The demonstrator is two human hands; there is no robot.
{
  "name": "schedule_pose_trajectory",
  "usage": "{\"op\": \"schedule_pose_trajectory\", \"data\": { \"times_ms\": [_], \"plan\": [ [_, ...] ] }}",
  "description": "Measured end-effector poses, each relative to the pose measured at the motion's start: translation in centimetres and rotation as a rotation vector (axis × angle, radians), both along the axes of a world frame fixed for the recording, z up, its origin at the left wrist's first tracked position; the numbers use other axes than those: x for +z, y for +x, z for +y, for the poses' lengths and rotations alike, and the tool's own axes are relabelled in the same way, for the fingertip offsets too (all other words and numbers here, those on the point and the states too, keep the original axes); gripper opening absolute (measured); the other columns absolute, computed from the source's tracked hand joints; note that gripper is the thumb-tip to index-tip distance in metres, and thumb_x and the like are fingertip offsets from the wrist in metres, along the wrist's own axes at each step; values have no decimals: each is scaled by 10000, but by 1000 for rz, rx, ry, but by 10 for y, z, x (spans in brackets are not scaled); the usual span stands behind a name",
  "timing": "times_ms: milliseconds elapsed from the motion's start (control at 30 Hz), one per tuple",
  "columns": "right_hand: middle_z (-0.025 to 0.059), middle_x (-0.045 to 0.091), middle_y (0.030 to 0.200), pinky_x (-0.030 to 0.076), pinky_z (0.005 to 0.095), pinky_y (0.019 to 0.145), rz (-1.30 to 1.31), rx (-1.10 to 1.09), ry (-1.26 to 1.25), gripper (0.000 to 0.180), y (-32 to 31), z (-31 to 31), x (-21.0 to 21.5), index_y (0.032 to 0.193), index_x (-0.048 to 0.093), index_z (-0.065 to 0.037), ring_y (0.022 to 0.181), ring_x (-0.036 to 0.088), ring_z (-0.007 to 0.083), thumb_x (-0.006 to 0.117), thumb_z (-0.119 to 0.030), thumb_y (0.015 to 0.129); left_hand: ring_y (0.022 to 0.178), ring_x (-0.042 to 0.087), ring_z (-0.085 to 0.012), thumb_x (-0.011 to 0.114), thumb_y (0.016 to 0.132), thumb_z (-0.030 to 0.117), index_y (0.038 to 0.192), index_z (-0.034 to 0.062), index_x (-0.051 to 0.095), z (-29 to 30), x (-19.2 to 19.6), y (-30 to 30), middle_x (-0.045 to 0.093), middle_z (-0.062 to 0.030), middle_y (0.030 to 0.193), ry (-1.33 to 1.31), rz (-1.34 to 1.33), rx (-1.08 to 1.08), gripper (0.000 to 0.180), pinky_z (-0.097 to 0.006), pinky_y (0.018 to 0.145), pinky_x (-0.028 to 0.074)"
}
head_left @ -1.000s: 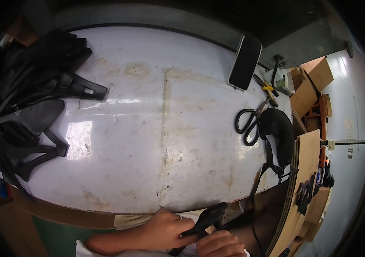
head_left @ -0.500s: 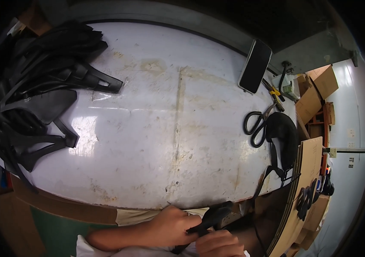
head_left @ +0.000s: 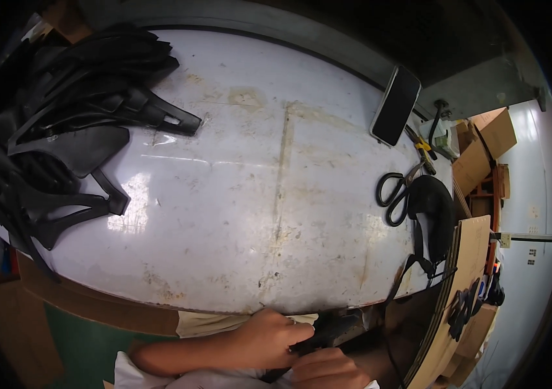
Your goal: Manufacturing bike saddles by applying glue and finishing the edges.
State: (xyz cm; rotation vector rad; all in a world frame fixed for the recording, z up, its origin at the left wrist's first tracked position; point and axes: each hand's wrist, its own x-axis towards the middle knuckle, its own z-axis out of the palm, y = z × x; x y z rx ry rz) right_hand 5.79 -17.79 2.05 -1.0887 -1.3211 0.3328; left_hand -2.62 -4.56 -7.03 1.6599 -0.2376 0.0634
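Observation:
Close to my body, below the table's front edge, my left hand [head_left: 275, 338] is closed on a smooth black piece [head_left: 337, 328]. My right hand [head_left: 328, 371] lies just below it with curled fingers, closed at the piece's near end. Most of the piece lies in shadow and behind my fingers, so its kind does not show. On the table's left side is a heap of black molded parts [head_left: 98, 148], some with cut-out slots and narrow arms. They have a dull sheen like rubber or plastic.
On the white stained table [head_left: 224, 214], black-handled scissors [head_left: 393, 198] lie at the right beside a black pouch-like item [head_left: 441, 214] with a strap. Behind them are yellow-handled pliers [head_left: 426, 149] and a phone [head_left: 396, 106]. Cardboard sheets [head_left: 460, 259] stand along the right edge.
The black piece has dipped from above the table's edge to below it, its far end lower. My hands stay close together. The whole view has shifted slightly.

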Motion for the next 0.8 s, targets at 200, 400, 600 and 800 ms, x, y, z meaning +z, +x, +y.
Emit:
{"op": "schedule_pose_trajectory", "data": {
  "times_ms": [200, 400, 600, 800],
  "plan": [
    [166, 669, 749, 572, 458, 594, 219, 209, 128, 139, 14, -24, -17, 848, 625, 16, 636, 694, 308, 725, -70, 891, 517, 612, -329, 780, 783, 167, 794, 54, 575, 1, -1, 6, 560, -126, 549, -29, -18, 2, 234, -421, 461, 466],
    [237, 680, 833, 608, 370, 609, 646, -628, -171, 361, -12, -42, 13, 1110, 618, 20, 614, 703, 284, 768, -165, 839, 468, 574, -193, 821, 838, 194, 1074, 60, 763, 15, 29, 12, 582, -50, 591, -87, -160, 77, 277, -334, 425, 438],
    [302, 715, 972, 606, 385, 676, 999, -436, -359, 374, 14, -64, -18, 1085, 717, 85, 735, 732, 311, 843, -39, 755, 589, 632, -164, 826, 841, 221, 1023, 74, 769, 39, 48, 21, 637, -46, 745, 123, -217, 88, 242, -297, 502, 492],
    [228, 700, 875, 564, 329, 663, 834, -503, -323, 498, 8, -71, -31, 1044, 651, 29, 742, 696, 250, 949, -105, 668, 587, 646, -296, 674, 977, 311, 1318, 20, 534, 20, 75, -4, 641, -157, 742, 306, 187, -138, 470, -396, 556, 527]
  ]
}}
